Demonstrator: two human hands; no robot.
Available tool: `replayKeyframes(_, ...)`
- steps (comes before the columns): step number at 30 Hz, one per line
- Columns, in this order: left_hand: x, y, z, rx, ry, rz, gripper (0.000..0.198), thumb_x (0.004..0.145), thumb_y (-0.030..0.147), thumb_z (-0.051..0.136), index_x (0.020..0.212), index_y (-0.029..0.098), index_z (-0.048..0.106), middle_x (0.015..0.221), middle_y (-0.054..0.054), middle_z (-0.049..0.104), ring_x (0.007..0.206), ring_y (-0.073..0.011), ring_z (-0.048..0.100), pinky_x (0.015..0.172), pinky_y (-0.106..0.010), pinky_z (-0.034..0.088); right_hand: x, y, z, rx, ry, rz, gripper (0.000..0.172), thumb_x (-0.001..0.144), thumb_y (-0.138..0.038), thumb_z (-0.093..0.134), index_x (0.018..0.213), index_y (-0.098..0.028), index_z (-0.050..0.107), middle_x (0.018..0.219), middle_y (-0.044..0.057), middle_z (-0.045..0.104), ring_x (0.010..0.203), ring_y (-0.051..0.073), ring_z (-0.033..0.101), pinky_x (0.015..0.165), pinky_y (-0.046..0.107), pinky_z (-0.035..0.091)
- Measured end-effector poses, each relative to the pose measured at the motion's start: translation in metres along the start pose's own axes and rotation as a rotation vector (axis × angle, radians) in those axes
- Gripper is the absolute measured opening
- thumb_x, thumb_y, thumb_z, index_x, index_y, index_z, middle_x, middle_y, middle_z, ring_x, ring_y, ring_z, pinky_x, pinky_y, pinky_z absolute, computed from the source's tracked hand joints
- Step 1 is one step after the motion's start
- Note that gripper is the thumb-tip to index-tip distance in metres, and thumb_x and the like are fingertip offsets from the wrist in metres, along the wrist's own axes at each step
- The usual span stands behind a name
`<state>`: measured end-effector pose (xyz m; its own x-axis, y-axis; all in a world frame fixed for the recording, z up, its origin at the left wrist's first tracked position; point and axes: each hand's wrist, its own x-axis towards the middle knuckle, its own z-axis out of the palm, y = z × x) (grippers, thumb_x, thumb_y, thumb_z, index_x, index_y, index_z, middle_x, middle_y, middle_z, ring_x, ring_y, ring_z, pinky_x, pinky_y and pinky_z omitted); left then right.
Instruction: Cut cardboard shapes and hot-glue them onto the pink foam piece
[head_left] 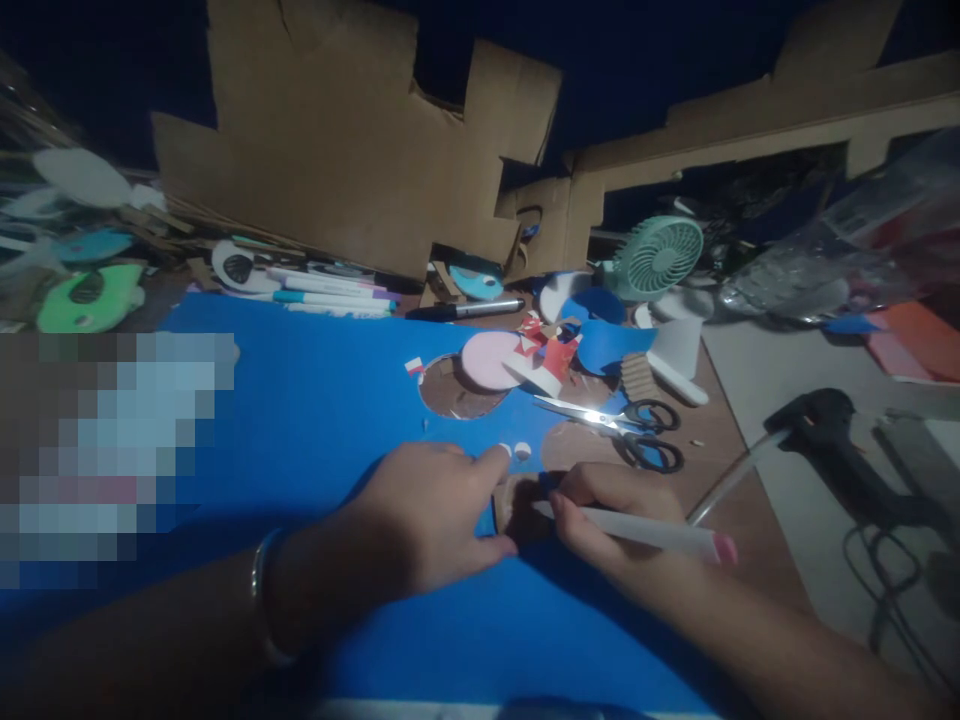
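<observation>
Tracing, by the look of it: a small template outlined on a big blue sheet [300, 420] that covers most of the near surface [750, 520].

- Left hand [427, 520]: grip open, holding nothing. Palm down on the sheet, with forefinger and thumb bracketing the template [514, 500], a small brown card piece at the near right edge of the sheet.
- Right hand [607, 510]: grip closed on a white pen [637, 530]. Its pink end points right and its tip end points left at the template.
- Judgement: outline in progress, extent unknown. The next move calls for firm downward pressure from the left hand so the template can't creep. It also needs the tip riding tight on the card edge and the left fingers clear of the pen's path.
- The sheet already has a round hole [457, 395] just beyond the hands, so spare blue near that edge is limited.
- Scissors [622, 420] lie open just beyond the right hand, and a glue gun [832, 430] sits well right of them.

Hard to read:
- A pixelated patch [112, 450] covers the left part of the sheet, and what it covers is unknown.
- The far side is dark: cardboard panels [337, 150], a fan [660, 255], markers [330, 290] and paper scraps show up, but the rest is murk.
- The right fingers and their shadow hide the pen tip, so I can't tell whether it touches the sheet.
- Any drawn line is invisible in this light.
- The template's shape is mostly masked by both hands.
</observation>
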<state>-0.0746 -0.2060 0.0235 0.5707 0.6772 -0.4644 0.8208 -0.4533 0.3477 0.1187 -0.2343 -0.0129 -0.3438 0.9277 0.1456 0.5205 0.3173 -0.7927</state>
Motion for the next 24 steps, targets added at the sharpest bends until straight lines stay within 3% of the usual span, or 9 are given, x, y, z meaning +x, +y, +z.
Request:
replayKeyframes(4,0.001,0.0,0.0,0.003,0.006,-0.005,0.037,0.074,0.052,0.052,0.095,0.022,0.051,0.08,-0.005,0.066,0.078,-0.0266,0.062,0.058,-0.032,0.041,0.0,-0.003,-0.002,0.064,0.089,0.069,0.028,0.078,-0.02,0.053,0.051,-0.019,0.046,0.047,-0.003,0.049,0.044,0.009,0.045,0.043,0.02,0.034)
replayKeyframes(9,0.002,-0.001,0.003,0.005,0.013,-0.005,0.038,0.074,0.053,0.051,0.095,0.022,0.05,0.079,-0.004,0.065,0.077,-0.0263,0.062,0.058,-0.031,0.041,0.011,-0.008,-0.002,0.052,0.035,0.043,0.017,0.076,-0.019,0.059,0.059,-0.018,0.06,0.055,-0.001,0.06,0.048,0.01,0.052,0.046,0.021,0.039)
replayKeyframes(14,0.001,-0.001,0.003,0.012,0.013,-0.009,0.038,0.074,0.053,0.051,0.096,0.022,0.05,0.079,-0.004,0.065,0.077,-0.0248,0.062,0.058,-0.03,0.04,0.013,-0.004,0.0,0.025,0.036,0.037,0.017,0.078,-0.022,0.059,0.061,-0.017,0.061,0.058,0.0,0.06,0.052,0.011,0.054,0.05,0.022,0.04)
replayKeyframes(20,0.0,0.0,-0.001,-0.002,0.004,0.005,0.036,0.075,0.051,0.051,0.096,0.022,0.051,0.08,-0.004,0.065,0.079,-0.0259,0.061,0.06,-0.032,0.041,0.01,0.002,0.001,0.059,-0.005,-0.014,0.026,0.077,-0.022,0.057,0.052,-0.017,0.054,0.048,-0.002,0.052,0.044,0.009,0.048,0.042,0.02,0.035)
replayKeyframes(24,0.0,0.0,-0.001,-0.007,-0.003,0.002,0.036,0.074,0.052,0.052,0.095,0.022,0.051,0.08,-0.004,0.065,0.079,-0.0266,0.062,0.059,-0.032,0.042,0.008,0.003,0.002,0.124,0.05,0.047,0.025,0.076,-0.022,0.058,0.051,-0.018,0.053,0.047,-0.002,0.052,0.043,0.01,0.047,0.042,0.021,0.035)
